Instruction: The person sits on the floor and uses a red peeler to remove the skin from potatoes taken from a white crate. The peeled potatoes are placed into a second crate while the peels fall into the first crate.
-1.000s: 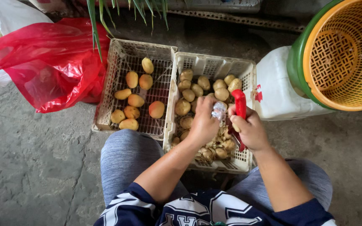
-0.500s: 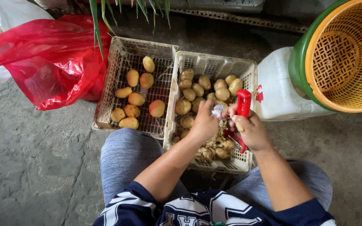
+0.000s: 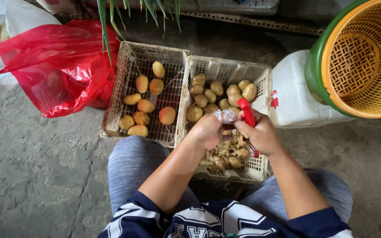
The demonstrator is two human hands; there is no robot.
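A small fruit (image 3: pixel 224 116) is gripped in the left hand (image 3: pixel 208 130) and a red peeler (image 3: pixel 247 113) is clenched in the right hand (image 3: pixel 261 134), both held over the white crate (image 3: pixel 261 79) so peelings are caught inside.

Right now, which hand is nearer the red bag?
Left. The left hand is over the right crate, with the left crate between it and the red bag. The right hand, holding a red peeler, is farther right.
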